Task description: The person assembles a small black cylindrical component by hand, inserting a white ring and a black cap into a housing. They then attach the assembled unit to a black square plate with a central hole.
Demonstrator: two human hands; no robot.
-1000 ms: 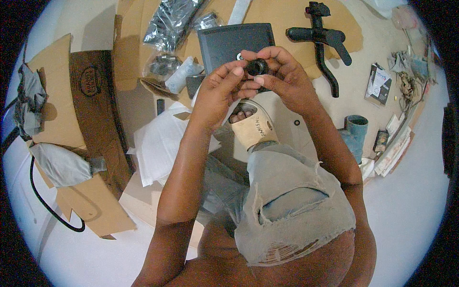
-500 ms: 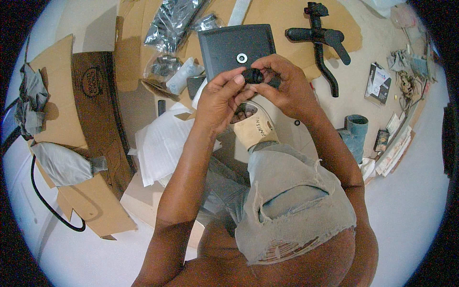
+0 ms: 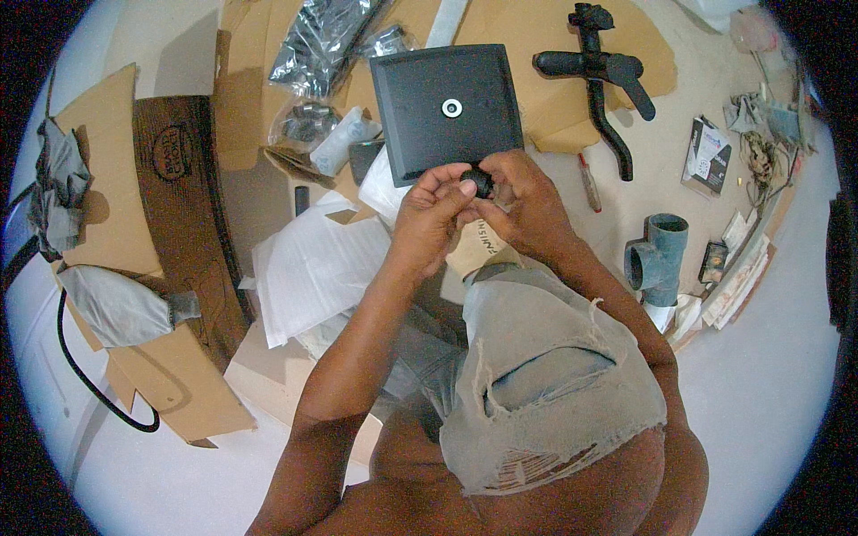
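Observation:
Between my two hands is a small round black fitting (image 3: 477,182), its exact kind partly hidden by fingers. My left hand (image 3: 425,219) pinches it from the left with thumb and fingertips. From the right, my right hand (image 3: 527,198) grips its other side, fingers curled. Just beyond them lies a square black shower head (image 3: 447,76), back side up, with a silver ring at its middle. My fingertips overlap its near edge. Below the hands, a cream printed band on my foot or lower leg (image 3: 474,250) is partly covered.
A black mixer tap (image 3: 594,67) rests on cardboard (image 3: 563,134) at the upper right. Near it are a screwdriver (image 3: 589,183) and a grey pipe tee (image 3: 663,255). Bagged black parts (image 3: 326,36), white foam sheet (image 3: 304,263) and a dark brown box (image 3: 183,196) lie leftward.
Both hands have come nearer my body with the black fitting, which is turned differently. More of the shower head, the screwdriver and the pipe tee now shows.

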